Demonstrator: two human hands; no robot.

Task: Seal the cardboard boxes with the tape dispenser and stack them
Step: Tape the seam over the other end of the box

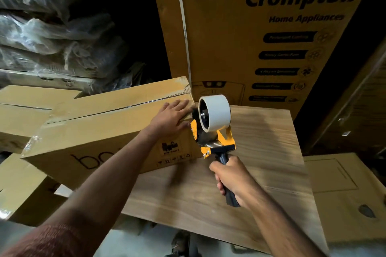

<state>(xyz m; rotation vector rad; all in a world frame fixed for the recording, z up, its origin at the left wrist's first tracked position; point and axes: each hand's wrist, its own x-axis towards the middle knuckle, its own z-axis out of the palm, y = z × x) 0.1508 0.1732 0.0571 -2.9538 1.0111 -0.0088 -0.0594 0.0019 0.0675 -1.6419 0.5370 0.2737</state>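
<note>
A long brown cardboard box lies across a wood-grain panel, its top flaps meeting in a seam. My left hand rests flat on the box's right end, fingers straight at the corner. My right hand grips the black handle of a yellow tape dispenser carrying a white tape roll. The dispenser's front touches the right end face of the box, just below my left fingertips.
A tall box printed "Crompton Home Appliances" stands right behind. More cardboard boxes lie at the left and under the long box. Plastic-wrapped bundles pile up at the upper left. Another flat carton lies at the right.
</note>
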